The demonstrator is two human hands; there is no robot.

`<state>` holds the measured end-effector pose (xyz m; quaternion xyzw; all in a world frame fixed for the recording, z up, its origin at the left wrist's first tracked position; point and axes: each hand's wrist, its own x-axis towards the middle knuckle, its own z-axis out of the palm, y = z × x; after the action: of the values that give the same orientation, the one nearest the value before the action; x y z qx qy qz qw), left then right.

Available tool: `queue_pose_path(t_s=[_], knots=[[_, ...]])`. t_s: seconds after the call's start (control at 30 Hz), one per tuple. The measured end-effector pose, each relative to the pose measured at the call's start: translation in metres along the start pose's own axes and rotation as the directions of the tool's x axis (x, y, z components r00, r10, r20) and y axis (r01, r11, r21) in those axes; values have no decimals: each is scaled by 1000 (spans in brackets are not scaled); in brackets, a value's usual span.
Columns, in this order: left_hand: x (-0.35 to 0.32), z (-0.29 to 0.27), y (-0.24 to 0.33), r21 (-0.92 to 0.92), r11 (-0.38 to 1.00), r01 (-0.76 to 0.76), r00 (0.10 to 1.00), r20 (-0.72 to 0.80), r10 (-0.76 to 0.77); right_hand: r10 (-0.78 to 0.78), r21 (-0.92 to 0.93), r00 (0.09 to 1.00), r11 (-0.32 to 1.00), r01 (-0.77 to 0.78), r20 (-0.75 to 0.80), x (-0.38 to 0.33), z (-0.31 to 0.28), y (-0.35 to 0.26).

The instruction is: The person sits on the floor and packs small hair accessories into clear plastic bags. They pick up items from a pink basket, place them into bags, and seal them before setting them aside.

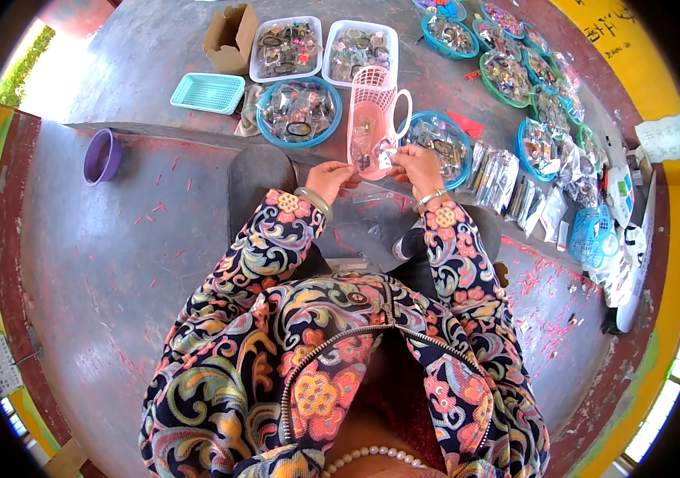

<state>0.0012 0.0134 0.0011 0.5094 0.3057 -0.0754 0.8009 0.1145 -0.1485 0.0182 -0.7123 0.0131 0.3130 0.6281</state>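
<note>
Left bare hand [333,180] beside the near left end of a long, pink, perforated plastic basket [368,111], fingers curled inward; hard to tell whether gripping anything. Right bare hand [417,167] at the near right end, thumb and fingertips pinched together on a small clear packet [386,157] with a white patch. Basket just beyond and between both hands, with more small clear packets [364,139] inside. To either side, round blue plastic baskets [296,144] full of bagged pieces [298,110]; beyond, two white rectangular plastic trays [284,78], similarly filled. Farther left, a turquoise rectangular plastic tray [207,93] and a round purple plastic basin [102,157].
</note>
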Motion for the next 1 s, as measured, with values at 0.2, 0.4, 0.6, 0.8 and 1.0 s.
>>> queue_pose_path(t_s=[0.2, 0.4, 0.6, 0.8, 1.0], knots=[[-5, 2, 5, -1, 1000, -1, 1000, 7, 1, -21, -10, 999, 1000, 21, -39, 59, 32, 1], [-8, 10, 6, 34, 999, -5, 999, 40, 4, 57, -329, 992, 940, -91, -111, 117, 33, 31], [-5, 11, 1, 4, 1000, -2, 997, 72, 1, 184, -63, 897, 983, -173, 403, 59, 10, -4], [-2, 4, 0, -30, 999, 39, 997, 71, -37, -170, -25, 974, 984, 176, 152, 16, -75, -92], [-4, 8, -1, 38, 996, 83, 989, 122, -87, 96, -220, 945, 961, -170, -312, 70, -188, 6]])
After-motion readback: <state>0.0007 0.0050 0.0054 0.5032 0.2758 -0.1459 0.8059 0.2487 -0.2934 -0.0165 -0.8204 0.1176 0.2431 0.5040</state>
